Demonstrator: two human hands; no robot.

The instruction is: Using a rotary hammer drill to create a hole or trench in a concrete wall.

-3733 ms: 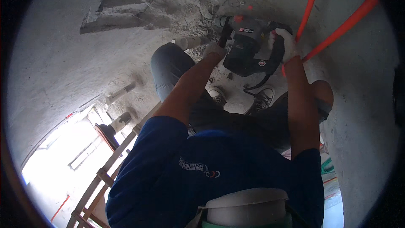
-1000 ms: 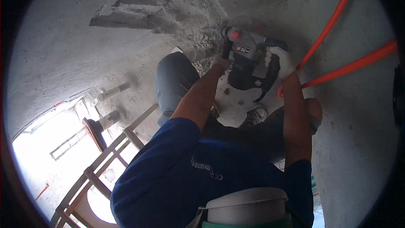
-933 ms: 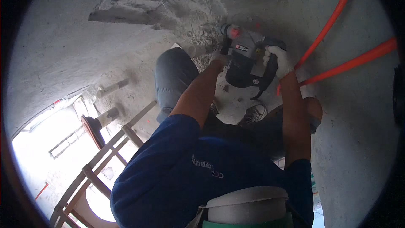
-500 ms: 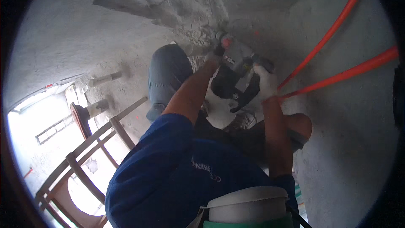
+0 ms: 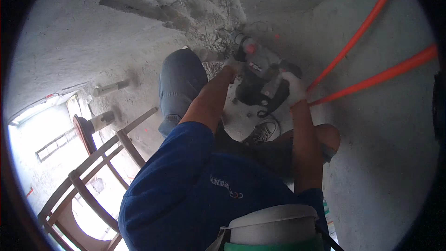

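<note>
A grey and black rotary hammer (image 5: 262,60) lies across both my hands, its front end pointing up and left toward broken concrete (image 5: 211,35). My gloved left hand (image 5: 236,66) is closed near its front, by the black collar, where a side handle seems to be; the fingers are partly hidden. At the back, my gloved right hand (image 5: 292,86) wraps round the rear grip. No bit can be made out against the dusty rubble.
Two orange hoses (image 5: 371,23) run down the right side. Stub pipes (image 5: 111,88) stick out at the left, near a wooden chair (image 5: 88,172). A pale pipe stub (image 5: 211,55) stands between my knee and the hammer. My shoe (image 5: 262,132) is below the hammer.
The whole view has shifted slightly, and the hammer's front now appears a little higher and further left. Both hands keep their hold; the dust haze looks thinner.
</note>
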